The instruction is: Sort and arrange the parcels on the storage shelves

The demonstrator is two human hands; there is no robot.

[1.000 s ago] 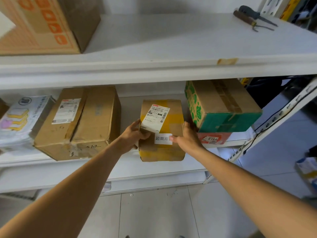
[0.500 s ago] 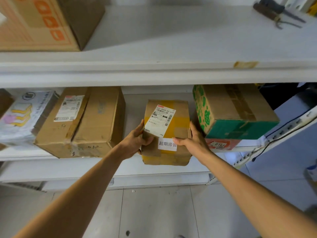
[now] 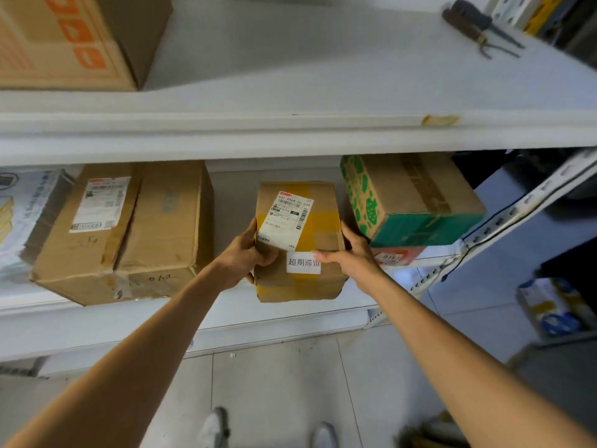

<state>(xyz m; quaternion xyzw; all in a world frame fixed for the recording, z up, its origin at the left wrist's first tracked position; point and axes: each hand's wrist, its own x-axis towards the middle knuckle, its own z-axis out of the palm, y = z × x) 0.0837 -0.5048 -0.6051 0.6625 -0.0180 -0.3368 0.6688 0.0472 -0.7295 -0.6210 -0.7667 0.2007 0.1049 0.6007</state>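
Note:
A small brown parcel [image 3: 319, 231] with yellow tape, a white shipping label and a white sticker sits on the lower shelf [image 3: 284, 308], near its front edge. My left hand [image 3: 248, 253] grips its left side, thumb on the top face. On the other side my right hand [image 3: 352, 257] grips it, thumb across the top near the sticker. A big brown carton [image 3: 135, 227] stands to its left, and a green-printed carton [image 3: 410, 198] rests on a red parcel [image 3: 397, 255] to its right.
The upper shelf [image 3: 290, 130] carries an orange-printed carton [image 3: 74, 40] at the left and pliers [image 3: 478, 27] at the far right. A white printed bag [image 3: 22, 215] lies far left on the lower shelf. More goods [image 3: 549, 305] stand on the floor at right; my shoes [image 3: 216, 428] show below.
The view has shifted a little, and the small parcel has slid slightly deeper onto the lower shelf. Both hands keep the same hold on its sides.

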